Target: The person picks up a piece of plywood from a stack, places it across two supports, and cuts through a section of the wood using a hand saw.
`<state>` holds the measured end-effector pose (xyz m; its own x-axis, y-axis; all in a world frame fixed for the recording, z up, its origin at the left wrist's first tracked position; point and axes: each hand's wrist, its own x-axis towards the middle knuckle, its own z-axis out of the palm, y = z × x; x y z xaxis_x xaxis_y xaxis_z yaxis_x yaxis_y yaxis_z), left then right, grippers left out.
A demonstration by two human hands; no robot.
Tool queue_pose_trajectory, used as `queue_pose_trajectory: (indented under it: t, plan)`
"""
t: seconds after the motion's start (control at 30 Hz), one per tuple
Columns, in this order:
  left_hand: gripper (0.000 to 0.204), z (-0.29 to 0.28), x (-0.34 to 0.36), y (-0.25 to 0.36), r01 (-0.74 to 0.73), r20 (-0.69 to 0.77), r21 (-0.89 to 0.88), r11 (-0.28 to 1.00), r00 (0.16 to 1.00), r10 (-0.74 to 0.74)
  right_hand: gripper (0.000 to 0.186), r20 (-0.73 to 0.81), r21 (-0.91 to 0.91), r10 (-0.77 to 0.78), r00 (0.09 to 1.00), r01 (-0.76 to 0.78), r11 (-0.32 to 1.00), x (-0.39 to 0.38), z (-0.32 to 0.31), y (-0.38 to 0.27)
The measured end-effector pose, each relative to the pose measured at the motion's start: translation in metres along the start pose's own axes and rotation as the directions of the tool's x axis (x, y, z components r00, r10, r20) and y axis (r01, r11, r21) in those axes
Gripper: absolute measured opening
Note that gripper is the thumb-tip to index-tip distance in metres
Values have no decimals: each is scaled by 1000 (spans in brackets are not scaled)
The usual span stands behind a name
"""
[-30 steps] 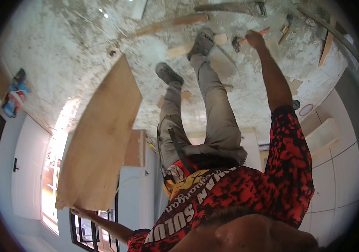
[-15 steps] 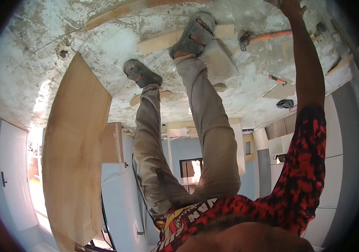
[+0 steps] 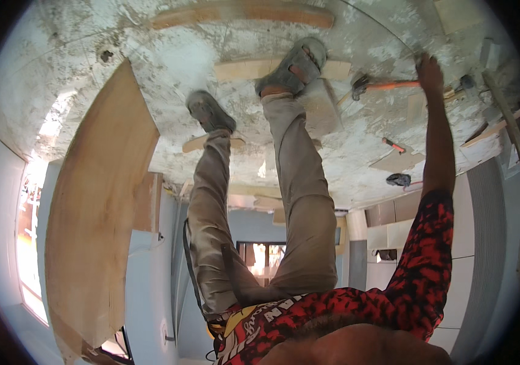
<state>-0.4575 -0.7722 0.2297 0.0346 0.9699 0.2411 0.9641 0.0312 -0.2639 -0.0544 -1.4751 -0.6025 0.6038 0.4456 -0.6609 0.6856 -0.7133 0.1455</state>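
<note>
My right arm is stretched out ahead, and my right hand (image 3: 430, 74) is low over the floor with its fingers curled together. A thin dark cord-like line (image 3: 382, 27) runs across the floor to my fingertips; what they hold is too small to name. Just left of my wrist lies a hammer (image 3: 388, 86) with an orange handle. My left hand is out of view. On my left a large plywood sheet (image 3: 98, 182) rises at a tilt, its pointed far end near the floor; what supports it is hidden.
A curved wooden strip (image 3: 242, 12) lies ahead of my feet. My right sandal (image 3: 293, 67) is over another wood strip (image 3: 235, 70). A small orange-handled tool (image 3: 394, 145), a dark crumpled bundle (image 3: 398, 179) and a long pole (image 3: 516, 143) are on the right. A white door (image 3: 4, 213) stands left.
My right hand has come lower in the picture, nearer the hammer's handle end, and its fingers look more curled. The whole view has shifted, showing more floor ahead.
</note>
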Motion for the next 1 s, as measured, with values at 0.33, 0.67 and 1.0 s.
queue_pose_trajectory:
  t: [0.33, 0.67, 1.0]
  plan:
    - [60, -22, 63, -125, -78, 16, -322, 943, 996, 88, 39, 242, 440, 327, 913, -404, 802, -294, -98, -65]
    - [42, 18, 120, -157, -513, -192, -190, 837, 856, 481, 50, 198, 742, 210, 957, -287, 606, -479, -298, -165]
    - [22, -48, 34, -122, -510, -205, -270, 817, 859, 469, 53, -241, 800, 62, 969, 162, 578, -556, -528, -275]
